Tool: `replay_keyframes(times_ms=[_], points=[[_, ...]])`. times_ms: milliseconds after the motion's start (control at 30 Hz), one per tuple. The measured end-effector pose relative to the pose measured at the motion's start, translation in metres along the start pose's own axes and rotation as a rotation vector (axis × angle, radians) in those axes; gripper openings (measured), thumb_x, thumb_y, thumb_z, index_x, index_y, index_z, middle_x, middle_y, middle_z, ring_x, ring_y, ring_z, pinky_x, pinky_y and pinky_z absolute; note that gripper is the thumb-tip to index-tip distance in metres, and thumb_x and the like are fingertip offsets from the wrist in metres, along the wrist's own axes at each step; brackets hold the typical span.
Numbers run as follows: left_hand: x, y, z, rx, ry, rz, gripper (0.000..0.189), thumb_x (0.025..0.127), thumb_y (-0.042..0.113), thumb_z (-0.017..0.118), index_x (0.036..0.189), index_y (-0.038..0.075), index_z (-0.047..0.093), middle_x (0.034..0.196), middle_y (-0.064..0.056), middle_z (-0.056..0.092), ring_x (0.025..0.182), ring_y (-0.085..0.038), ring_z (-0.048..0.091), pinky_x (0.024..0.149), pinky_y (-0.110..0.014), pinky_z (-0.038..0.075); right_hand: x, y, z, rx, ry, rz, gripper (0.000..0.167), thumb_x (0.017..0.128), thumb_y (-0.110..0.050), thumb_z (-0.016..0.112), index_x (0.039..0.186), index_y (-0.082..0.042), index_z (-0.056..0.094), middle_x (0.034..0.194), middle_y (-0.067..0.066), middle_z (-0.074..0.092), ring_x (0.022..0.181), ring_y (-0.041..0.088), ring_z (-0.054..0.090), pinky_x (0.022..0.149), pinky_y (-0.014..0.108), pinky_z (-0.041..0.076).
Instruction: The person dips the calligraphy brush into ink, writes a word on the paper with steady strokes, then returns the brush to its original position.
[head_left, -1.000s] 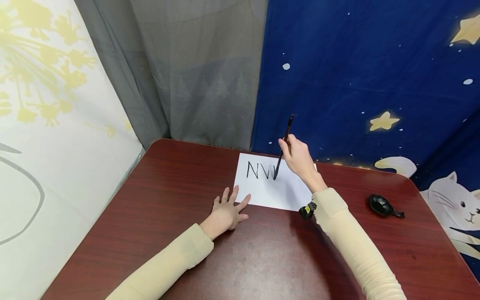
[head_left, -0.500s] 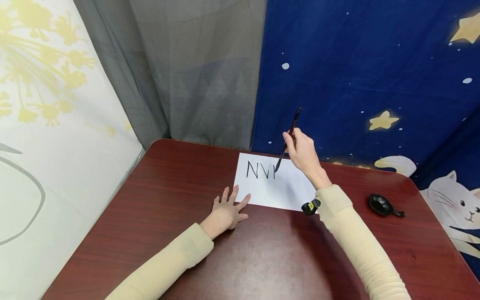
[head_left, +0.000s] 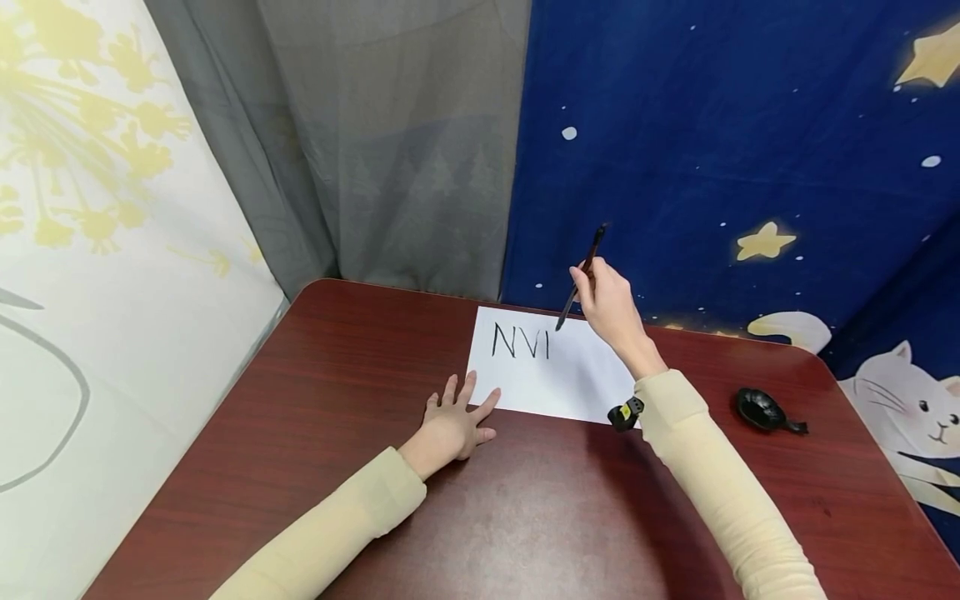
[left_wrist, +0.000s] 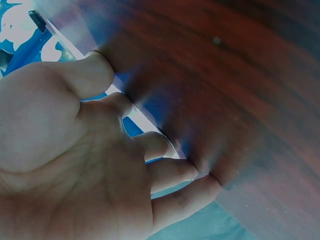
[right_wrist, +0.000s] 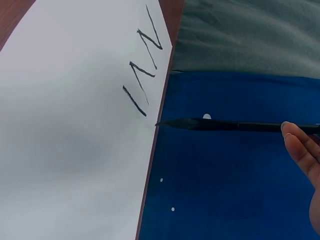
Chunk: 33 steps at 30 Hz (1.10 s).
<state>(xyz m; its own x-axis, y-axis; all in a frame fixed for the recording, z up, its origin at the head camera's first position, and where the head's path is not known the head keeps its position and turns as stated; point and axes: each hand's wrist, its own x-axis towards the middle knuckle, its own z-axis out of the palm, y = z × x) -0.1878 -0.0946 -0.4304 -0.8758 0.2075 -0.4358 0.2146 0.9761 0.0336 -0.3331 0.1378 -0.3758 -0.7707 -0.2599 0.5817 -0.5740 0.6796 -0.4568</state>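
A white sheet of paper (head_left: 525,383) lies near the table's far edge, with black strokes reading N, V, I along its upper left. My right hand (head_left: 611,304) pinches a dark writing brush (head_left: 577,287) by its shaft, above the sheet. The brush's tip sits just right of the I stroke; whether it touches the paper I cannot tell. In the right wrist view the brush (right_wrist: 225,125) points toward the sheet (right_wrist: 65,140). My left hand (head_left: 450,427) rests with spread fingers at the sheet's lower left corner; in the left wrist view its palm (left_wrist: 100,150) shows.
A black leaf-shaped dish (head_left: 761,410) stands on the reddish-brown table (head_left: 525,517) to the right. Behind the table hang a grey curtain (head_left: 412,150) and a blue curtain (head_left: 645,150) with stars. A small black device (head_left: 626,413) is strapped at the right wrist.
The brush tip has come up from the lower end of the I stroke and shifted slightly right, past its top. My right hand moved right with it; the left hand stayed put.
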Motion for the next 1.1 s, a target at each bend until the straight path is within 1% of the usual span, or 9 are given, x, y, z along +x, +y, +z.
replay_keyframes(times_ms=[167,300,433,567,633,800,900,1033,1100], points=[[-0.001,0.000,0.000,0.000,0.007,0.002,0.062,0.107,0.049,0.038,0.163,0.037,0.015,0.170,-0.007,0.001,0.155,-0.033,0.003,0.119,-0.052,0.023,0.000,0.004,0.002,-0.022,0.029,0.002,0.028,0.108,-0.026,0.050,0.106,0.000,0.057,0.086,0.013,0.062,0.071,0.025,0.069,0.060,0.039,0.057],[0.001,0.001,0.001,0.000,-0.003,-0.006,0.062,0.107,0.050,0.037,0.163,0.038,0.013,0.170,-0.006,-0.001,0.155,-0.032,0.002,0.119,-0.052,0.022,-0.002,0.006,0.004,-0.021,0.034,0.001,0.028,0.108,-0.025,0.051,0.105,0.002,0.057,0.085,0.014,0.062,0.070,0.026,0.069,0.060,0.040,0.057],[0.012,-0.002,0.009,0.014,-0.025,-0.012,0.064,0.106,0.053,0.033,0.163,0.041,0.006,0.170,-0.005,-0.007,0.155,-0.031,-0.003,0.120,-0.051,0.020,-0.003,0.007,0.006,-0.015,0.036,0.004,0.028,0.108,-0.025,0.051,0.104,0.003,0.057,0.084,0.015,0.062,0.069,0.027,0.069,0.060,0.041,0.057],[0.024,-0.006,0.020,0.026,-0.024,-0.003,0.064,0.106,0.056,0.030,0.162,0.042,0.003,0.169,-0.004,-0.010,0.154,-0.031,-0.005,0.121,-0.051,0.018,-0.004,0.009,0.008,-0.009,0.035,0.017,0.029,0.108,-0.026,0.051,0.105,0.003,0.058,0.084,0.015,0.062,0.069,0.027,0.069,0.061,0.041,0.057],[0.027,-0.007,0.022,0.020,-0.015,-0.001,0.065,0.105,0.057,0.031,0.162,0.043,0.003,0.169,-0.004,-0.010,0.154,-0.032,-0.005,0.120,-0.052,0.019,-0.004,0.009,0.009,-0.007,0.036,0.022,0.029,0.108,-0.026,0.051,0.105,0.002,0.058,0.085,0.015,0.063,0.070,0.026,0.069,0.061,0.041,0.057],[0.024,-0.006,0.019,0.028,-0.009,-0.001,0.065,0.106,0.055,0.032,0.162,0.042,0.002,0.169,-0.005,-0.010,0.154,-0.033,-0.004,0.120,-0.054,0.020,-0.005,0.009,0.010,-0.006,0.045,0.033,0.030,0.108,-0.026,0.051,0.105,0.003,0.058,0.085,0.015,0.063,0.070,0.027,0.069,0.061,0.041,0.057],[0.020,-0.003,0.015,0.032,-0.003,-0.012,0.065,0.106,0.055,0.034,0.162,0.042,0.005,0.170,-0.005,-0.007,0.155,-0.032,-0.001,0.119,-0.053,0.021,-0.006,0.010,0.010,-0.005,0.050,0.039,0.030,0.108,-0.025,0.051,0.104,0.004,0.058,0.085,0.016,0.063,0.070,0.027,0.069,0.061,0.042,0.057],[0.021,-0.004,0.016,0.025,-0.021,-0.016,0.065,0.106,0.055,0.032,0.162,0.042,0.003,0.169,-0.004,-0.010,0.155,-0.031,-0.005,0.120,-0.051,0.019,-0.007,0.011,0.011,-0.011,0.051,0.039,0.029,0.108,-0.025,0.051,0.104,0.004,0.058,0.084,0.016,0.063,0.069,0.027,0.070,0.061,0.041,0.057],[0.025,-0.006,0.019,0.023,-0.019,-0.010,0.065,0.106,0.056,0.031,0.162,0.042,0.003,0.169,-0.004,-0.011,0.154,-0.031,-0.006,0.121,-0.052,0.018,-0.007,0.011,0.012,-0.014,0.053,0.036,0.029,0.108,-0.024,0.052,0.103,0.004,0.058,0.083,0.016,0.063,0.068,0.027,0.070,0.060,0.041,0.057]])
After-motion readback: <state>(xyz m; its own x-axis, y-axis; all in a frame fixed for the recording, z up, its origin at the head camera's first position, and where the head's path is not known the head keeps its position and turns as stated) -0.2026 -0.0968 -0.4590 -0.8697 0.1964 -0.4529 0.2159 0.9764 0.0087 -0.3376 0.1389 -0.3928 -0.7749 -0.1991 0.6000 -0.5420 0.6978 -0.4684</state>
